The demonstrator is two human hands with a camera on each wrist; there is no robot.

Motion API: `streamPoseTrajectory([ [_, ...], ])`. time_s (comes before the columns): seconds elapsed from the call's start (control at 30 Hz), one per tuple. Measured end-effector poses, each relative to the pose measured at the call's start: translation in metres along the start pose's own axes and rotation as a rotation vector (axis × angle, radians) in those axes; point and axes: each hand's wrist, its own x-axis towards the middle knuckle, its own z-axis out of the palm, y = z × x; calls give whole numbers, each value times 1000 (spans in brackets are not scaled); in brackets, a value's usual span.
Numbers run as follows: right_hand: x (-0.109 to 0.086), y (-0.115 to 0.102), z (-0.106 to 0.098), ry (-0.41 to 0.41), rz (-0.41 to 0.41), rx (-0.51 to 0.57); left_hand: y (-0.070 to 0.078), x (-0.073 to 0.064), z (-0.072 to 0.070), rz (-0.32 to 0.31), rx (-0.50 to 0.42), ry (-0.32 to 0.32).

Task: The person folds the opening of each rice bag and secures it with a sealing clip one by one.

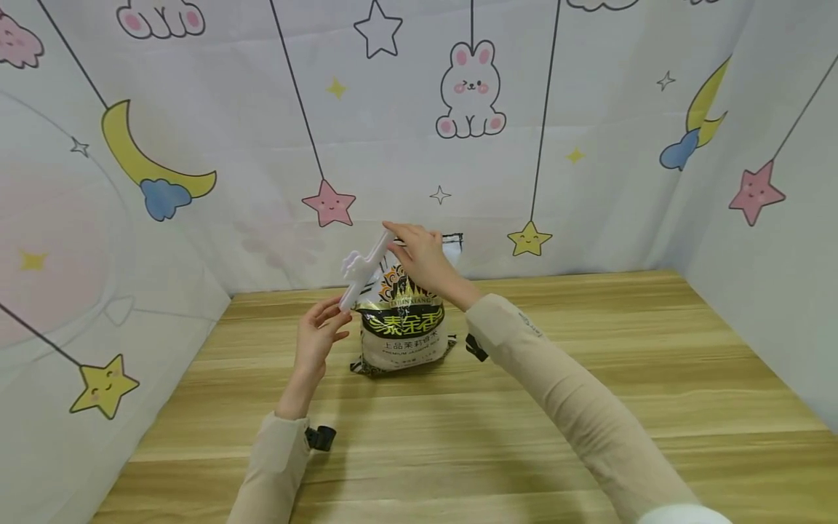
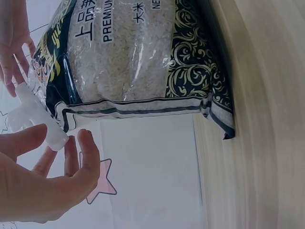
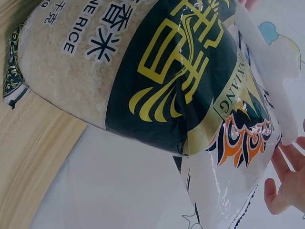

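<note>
A bag of jasmine rice (image 1: 402, 346) stands upright on the table, its printed front toward me. A white bag clip (image 1: 364, 271) lies slantwise across the bag's upper left part, with a rounded ornament at its middle. My left hand (image 1: 317, 340) holds the clip's lower end between thumb and fingers, as the left wrist view shows beside the bag's side seam (image 2: 138, 106). At the clip's upper end my right hand (image 1: 425, 258) pinches it from above, in front of the bag's top. In the right wrist view, the clip (image 3: 274, 71) runs along the bag's upper part.
The wooden table (image 1: 589, 378) extends around the bag. Behind it hangs a white curtain (image 1: 406, 145) printed with stars, moons and rabbits, close to the table's back edge. Dark wrist mounts (image 1: 321, 438) sit on both sleeves.
</note>
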Motion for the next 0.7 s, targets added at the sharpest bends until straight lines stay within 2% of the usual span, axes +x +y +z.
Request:
streamPoseTrajectory([
  [0.43,7,5,4,-27,96,24,-4,2,5,82,4,87],
  [0.7,11,6,5,1,109,18,-4,4,8,107,33,136],
])
